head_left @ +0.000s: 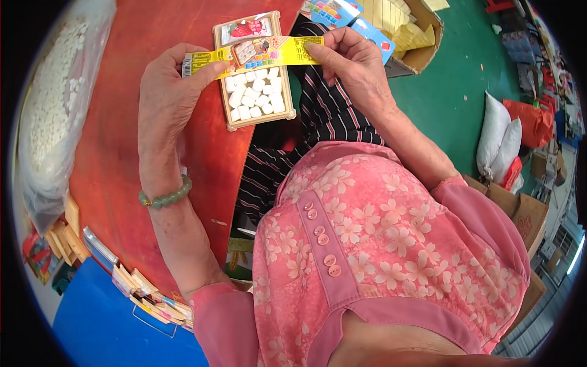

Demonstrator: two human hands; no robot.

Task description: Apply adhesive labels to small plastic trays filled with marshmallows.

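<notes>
Between my two hands a yellow printed paper strip is stretched out flat, with pictures of food on it. My left hand is closed on its left end, thumb on top, and my right hand pinches the right end. Beneath the strip lies a shallow tan tray, at the edge of the red table. White marshmallow-like pieces fill its near compartment. In its far part sits a sachet with a strawberry picture. The strip hides the tray's middle.
A clear bag of white pieces lies along the left of the red table. Tan trays stand by a blue surface. At upper right, a cardboard box holds yellow strips. White sacks rest on the green floor.
</notes>
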